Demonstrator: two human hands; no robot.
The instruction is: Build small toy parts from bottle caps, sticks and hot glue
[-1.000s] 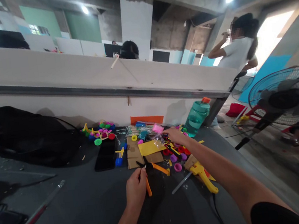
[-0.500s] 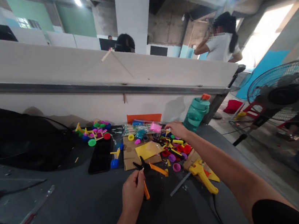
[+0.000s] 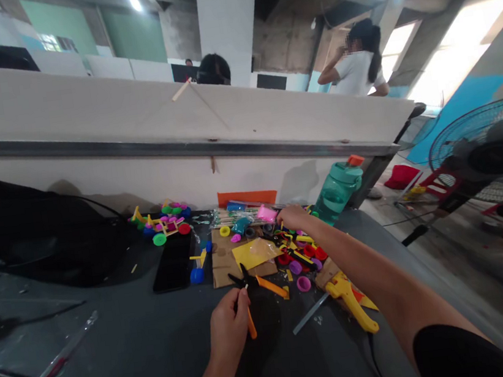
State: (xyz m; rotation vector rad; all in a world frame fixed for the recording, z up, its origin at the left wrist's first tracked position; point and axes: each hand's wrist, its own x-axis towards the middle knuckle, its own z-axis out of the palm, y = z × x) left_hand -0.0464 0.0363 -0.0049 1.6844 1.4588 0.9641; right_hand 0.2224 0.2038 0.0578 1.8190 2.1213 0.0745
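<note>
And there's the left hand [image 3: 227, 324], lower centre of the frame, thumb and forefinger pinched on a small, pale, thin piece [image 3: 246, 286], only its tip showing; it looks feather-light and stiff, suited to a fingertip grip. Just behind, the black-headed, orange-handled pliers [image 3: 271, 286] stand spread, probably the weightier item, best taken by the handles. Right of centre, the right hand [image 3: 296, 216] curls down at the heap of small, coloured plastic parts [image 3: 304, 258], likely light, rigid and slick; whether it grips any, I can't tell.

Left hand [image 3: 230, 322] pinches thumb to fingers; right hand [image 3: 297, 218] reaches farther forward.
</note>
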